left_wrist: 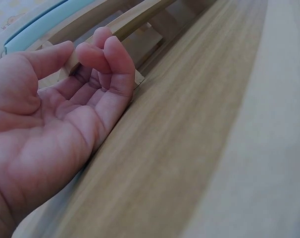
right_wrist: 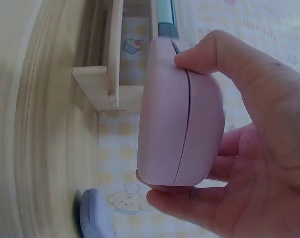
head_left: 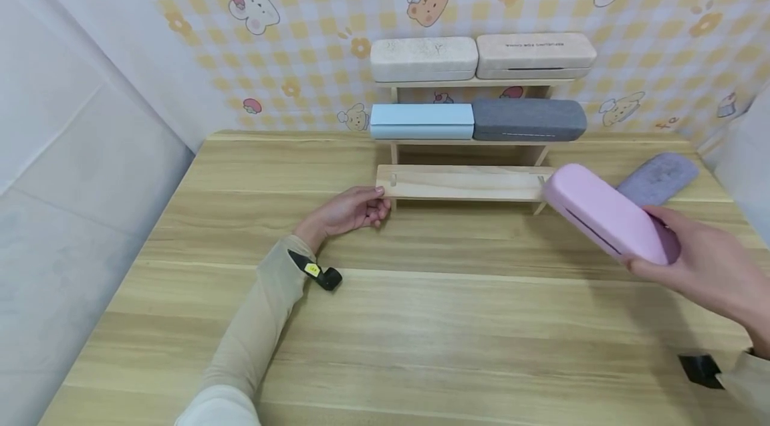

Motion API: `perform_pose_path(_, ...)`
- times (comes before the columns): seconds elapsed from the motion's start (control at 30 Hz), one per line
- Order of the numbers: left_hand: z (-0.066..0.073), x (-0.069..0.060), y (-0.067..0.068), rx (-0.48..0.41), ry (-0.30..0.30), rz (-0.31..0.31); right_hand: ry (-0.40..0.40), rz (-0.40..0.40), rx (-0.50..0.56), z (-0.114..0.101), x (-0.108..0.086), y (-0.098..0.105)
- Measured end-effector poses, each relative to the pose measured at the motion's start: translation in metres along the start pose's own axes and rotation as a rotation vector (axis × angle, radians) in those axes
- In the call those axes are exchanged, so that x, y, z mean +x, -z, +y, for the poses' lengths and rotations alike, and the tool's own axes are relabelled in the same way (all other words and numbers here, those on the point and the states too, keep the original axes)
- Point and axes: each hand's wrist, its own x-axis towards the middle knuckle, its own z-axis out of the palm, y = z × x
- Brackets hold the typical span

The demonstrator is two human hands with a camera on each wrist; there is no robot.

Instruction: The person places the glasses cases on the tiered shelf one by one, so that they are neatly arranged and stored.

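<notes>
My right hand [head_left: 710,259] grips a pink glasses case [head_left: 607,212] by its near right end, above the table and tilted. In the right wrist view, the thumb lies near the seam of the pink case [right_wrist: 165,119] and the fingers wrap its other side. My left hand [head_left: 355,208] pinches the left end of the lowest shelf of a tiered wooden rack [head_left: 463,183], thumb at its edge and the other fingers curled. That shelf is bare. On the middle shelf sit a light blue case [head_left: 421,122] and a dark grey case [head_left: 529,120].
Up on the top shelf stand a whitish case [head_left: 424,59] and a beige case [head_left: 535,56] side by side. A greyish-purple case [head_left: 658,178] lies on the wooden table [head_left: 421,339] to the right of the rack. Behind is a yellow checked backdrop [head_left: 325,31].
</notes>
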Motion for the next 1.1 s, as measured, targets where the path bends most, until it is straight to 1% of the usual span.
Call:
perform_pose_path(0.07,0.0,0.0,0.0,-0.001,-0.002,-0.003,0.052,0.016,-0.004,-0.002,0.004,-0.001)
perform_pose_path(0.17,0.0,-0.001,0.0,-0.004,-0.001,0.0,0.107,0.026,0.013,-0.007,0.012,-0.001)
perform_pose_path(0.33,-0.001,0.0,0.0,-0.011,-0.002,-0.002,0.146,0.023,0.023,-0.021,0.025,-0.005)
perform_pose_path(0.47,-0.001,0.0,0.0,-0.016,-0.004,-0.01,0.196,0.016,0.039,-0.033,0.036,-0.007)
perform_pose_path(0.53,-0.001,-0.001,-0.001,-0.019,-0.002,-0.006,0.227,-0.001,0.05,-0.038,0.042,-0.009)
perform_pose_path(0.63,-0.001,-0.002,-0.001,-0.027,0.0,0.006,0.244,-0.016,0.065,-0.051,0.052,-0.013)
perform_pose_path(0.7,-0.001,-0.002,0.0,-0.036,0.0,0.003,0.253,-0.016,0.08,-0.058,0.059,-0.018)
perform_pose_path(0.83,-0.001,-0.002,0.0,-0.06,0.005,-0.029,0.283,-0.014,0.107,-0.073,0.071,-0.028)
perform_pose_path(0.9,0.0,-0.002,0.001,-0.075,0.007,-0.043,0.303,-0.022,0.119,-0.079,0.076,-0.032)
perform_pose_path(0.97,0.0,-0.002,0.001,-0.082,0.011,-0.052,0.305,-0.035,0.128,-0.085,0.081,-0.036)
perform_pose_path(1.1,0.002,-0.002,0.001,-0.096,0.009,-0.039,0.305,-0.047,0.144,-0.098,0.094,-0.042)
